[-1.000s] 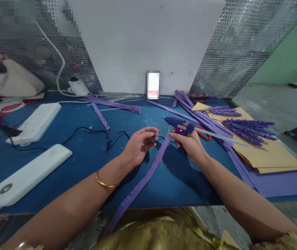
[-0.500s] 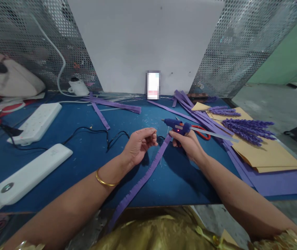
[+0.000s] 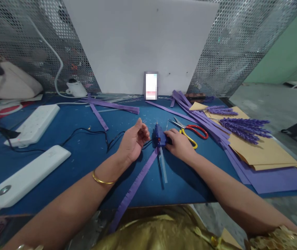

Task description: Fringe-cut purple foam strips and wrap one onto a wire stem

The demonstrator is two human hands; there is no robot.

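Note:
A blue glue gun (image 3: 160, 134) points away from me at mid-table, a clear glue stick (image 3: 163, 168) sticking out of its rear. My right hand (image 3: 178, 143) has its fingers curled around the gun's handle. To the left of the gun, my left hand (image 3: 135, 140) hangs with loosely curled fingers, the thumb apart, and nothing visible in it. A fringed purple paper strip (image 3: 135, 185) runs from beneath the gun down over the table's front edge. Scissors (image 3: 190, 130) with red and yellow handles lie beyond my right hand.
Purple strips (image 3: 198, 116), brown paper (image 3: 263, 152) and purple lavender-like sprigs (image 3: 245, 128) are on the right. On the left lie a white power strip (image 3: 35, 125), a white power bank (image 3: 30, 173) and a black cord (image 3: 86, 129). A phone (image 3: 151, 86) leans against the white board.
My right hand has lowered the glue gun and turned its nozzle from left to forward. The scissors have come into fuller view. My left hand has shifted slightly left, its thumb lifting from the fingers.

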